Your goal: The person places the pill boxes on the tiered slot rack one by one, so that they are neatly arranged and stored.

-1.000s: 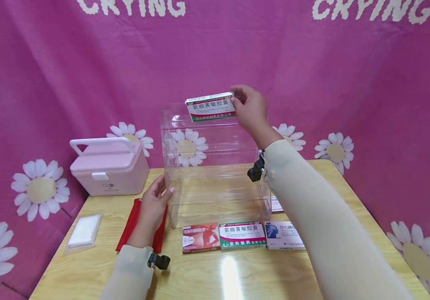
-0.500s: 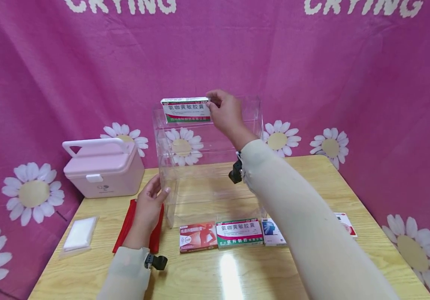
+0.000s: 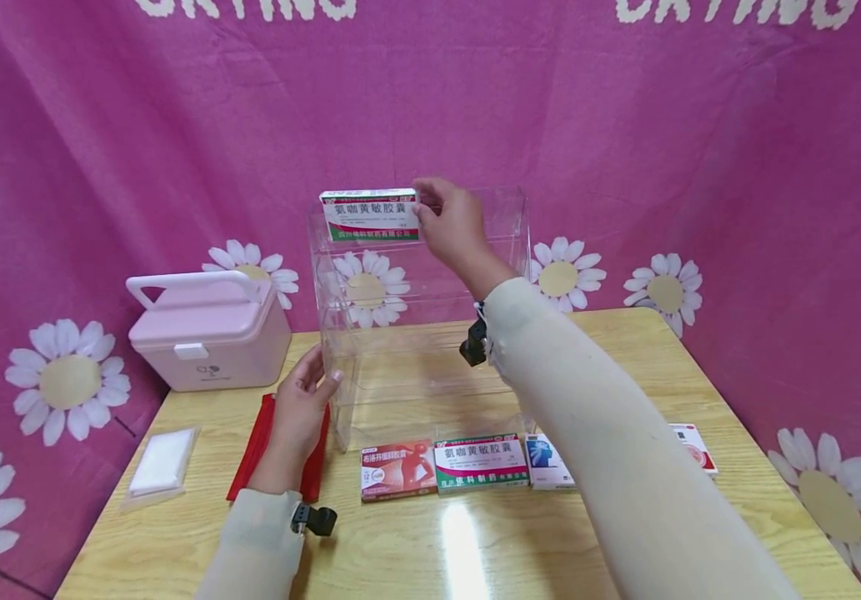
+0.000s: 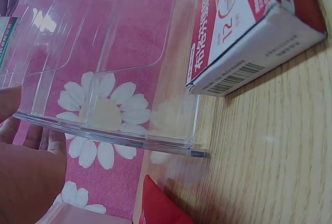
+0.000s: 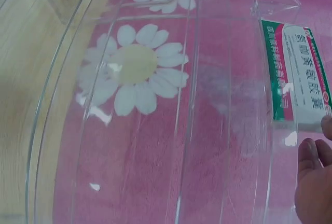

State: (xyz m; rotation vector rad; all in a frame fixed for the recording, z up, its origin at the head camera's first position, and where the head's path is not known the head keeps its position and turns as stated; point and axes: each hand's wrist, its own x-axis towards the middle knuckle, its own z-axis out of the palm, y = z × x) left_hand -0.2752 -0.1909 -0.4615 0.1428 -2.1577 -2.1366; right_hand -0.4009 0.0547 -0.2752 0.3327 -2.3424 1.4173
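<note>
My right hand [image 3: 456,229] pinches the right end of a white, green and red medicine box [image 3: 370,218] between thumb and fingers. This box stands upright at the left end of the top tier of a clear tiered display rack [image 3: 346,408], its printed face toward me. In the right wrist view the box [image 5: 298,73] sits behind the tier's clear front lip. Lower down, my left hand [image 3: 297,421] grips the rack's left side edge, thumb on the near side and fingers behind; the left wrist view shows this edge [image 4: 129,138] close by.
Before the rack lie an orange-red medicine box [image 3: 397,471], a green-and-white one [image 3: 481,463] and a white-blue one [image 3: 548,463], partly behind my right sleeve. Another box [image 3: 693,450] lies right. Leftward are a red pouch [image 3: 253,446], a white packet [image 3: 162,461] and a pink lidded case [image 3: 208,342].
My right hand has moved left with the medicine box, from above the rack's middle to the left end of the top tier, and the box has levelled. My left hand keeps its hold.
</note>
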